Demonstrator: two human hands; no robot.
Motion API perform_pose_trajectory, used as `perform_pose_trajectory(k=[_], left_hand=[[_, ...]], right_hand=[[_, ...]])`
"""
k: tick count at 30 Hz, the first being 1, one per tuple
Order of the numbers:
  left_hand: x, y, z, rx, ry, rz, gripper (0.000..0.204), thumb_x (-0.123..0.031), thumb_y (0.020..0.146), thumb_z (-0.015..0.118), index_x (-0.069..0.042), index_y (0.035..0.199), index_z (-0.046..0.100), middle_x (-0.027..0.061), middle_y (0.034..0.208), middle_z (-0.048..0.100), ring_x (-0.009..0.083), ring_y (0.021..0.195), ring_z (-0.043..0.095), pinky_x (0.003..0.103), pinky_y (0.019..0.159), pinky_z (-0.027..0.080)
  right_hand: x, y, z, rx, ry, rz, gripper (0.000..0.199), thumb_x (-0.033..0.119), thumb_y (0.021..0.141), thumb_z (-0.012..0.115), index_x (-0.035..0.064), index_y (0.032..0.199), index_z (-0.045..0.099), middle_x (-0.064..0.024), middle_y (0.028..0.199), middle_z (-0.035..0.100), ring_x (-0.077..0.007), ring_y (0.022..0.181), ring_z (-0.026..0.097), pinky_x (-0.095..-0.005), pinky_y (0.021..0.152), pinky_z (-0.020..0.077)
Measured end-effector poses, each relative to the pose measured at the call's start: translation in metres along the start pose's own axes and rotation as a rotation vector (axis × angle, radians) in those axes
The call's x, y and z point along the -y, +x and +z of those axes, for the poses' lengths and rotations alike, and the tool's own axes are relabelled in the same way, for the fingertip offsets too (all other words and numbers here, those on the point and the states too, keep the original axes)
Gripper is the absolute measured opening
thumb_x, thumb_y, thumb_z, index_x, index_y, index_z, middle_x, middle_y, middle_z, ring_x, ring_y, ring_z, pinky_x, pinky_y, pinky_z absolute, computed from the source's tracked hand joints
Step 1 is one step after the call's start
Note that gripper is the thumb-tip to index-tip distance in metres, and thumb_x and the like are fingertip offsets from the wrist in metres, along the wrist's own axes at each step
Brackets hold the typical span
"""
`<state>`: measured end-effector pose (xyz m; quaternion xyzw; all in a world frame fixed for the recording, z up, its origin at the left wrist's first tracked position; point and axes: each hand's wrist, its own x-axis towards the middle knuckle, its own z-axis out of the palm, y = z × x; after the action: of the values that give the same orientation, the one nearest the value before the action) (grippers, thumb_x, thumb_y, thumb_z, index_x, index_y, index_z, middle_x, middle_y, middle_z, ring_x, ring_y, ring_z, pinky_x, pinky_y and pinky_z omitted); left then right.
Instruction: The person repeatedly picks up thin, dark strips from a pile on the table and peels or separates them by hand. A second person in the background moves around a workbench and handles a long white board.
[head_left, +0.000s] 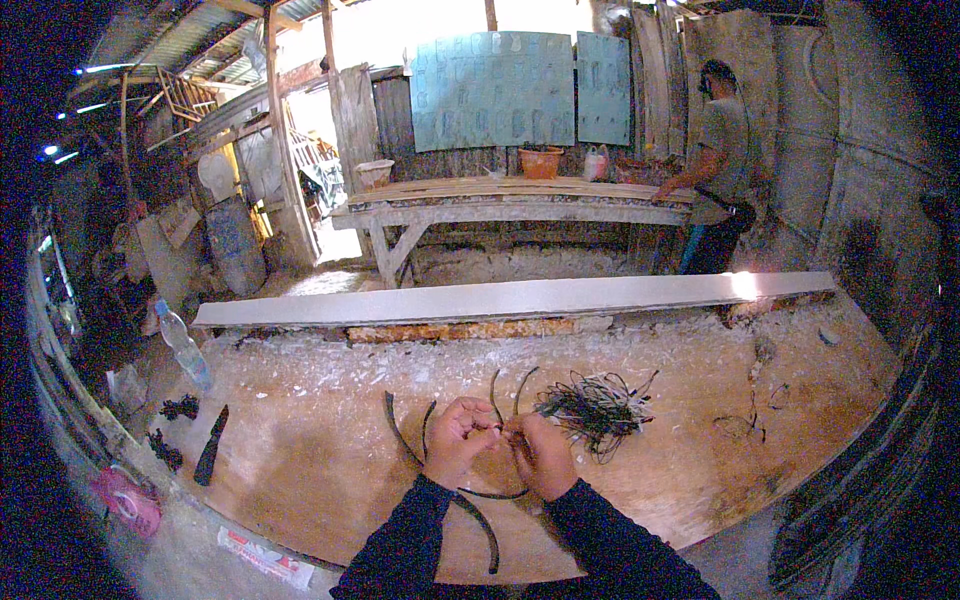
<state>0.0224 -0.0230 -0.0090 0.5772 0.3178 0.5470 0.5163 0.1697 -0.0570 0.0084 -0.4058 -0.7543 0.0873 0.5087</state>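
My left hand and my right hand meet above the wooden tabletop, fingertips pinched close together. Between them they grip a thin black strip, its ends rising past the fingers; the exact point of contact is hidden. A wider, curved black strip lies on the board beneath my left hand and wrist, partly covered. Just right of my right hand rests a tangled bundle of thin black cords. A dark knife-shaped tool lies off to the left.
A long pale beam runs along the table's far edge. At left are a clear plastic bottle and dark clumps. Loose cord bits lie at right. Beyond, a person stands at another bench.
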Motion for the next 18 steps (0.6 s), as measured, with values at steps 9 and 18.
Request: perform_pose_trajectory(k=[9, 18], left_hand=[[0.0, -0.002, 0.008, -0.041, 0.276, 0.236, 0.026, 0.001, 0.073, 0.058, -0.006, 0.097, 0.049, 0.0015, 0.086, 0.054, 0.0103, 0.082, 0.055, 0.024, 0.071, 0.046], [0.01, 0.001, 0.009, -0.112, -0.04, 0.17, 0.028, 0.004, 0.073, 0.055, -0.007, 0.096, 0.043, 0.0038, 0.085, 0.053, 0.0123, 0.078, 0.055, 0.025, 0.067, 0.048]], right_hand=[[-0.006, -0.001, 0.012, -0.071, 0.578, 0.345, 0.006, 0.007, 0.082, 0.055, 0.0031, 0.082, 0.051, -0.0019, 0.073, 0.053, -0.0106, 0.068, 0.051, -0.024, 0.064, 0.0421], [-0.004, 0.0, 0.004, 0.014, -0.056, 0.056, 0.006, 0.006, 0.08, 0.055, 0.004, 0.085, 0.053, -0.0095, 0.074, 0.056, -0.022, 0.069, 0.055, -0.0295, 0.063, 0.0434]])
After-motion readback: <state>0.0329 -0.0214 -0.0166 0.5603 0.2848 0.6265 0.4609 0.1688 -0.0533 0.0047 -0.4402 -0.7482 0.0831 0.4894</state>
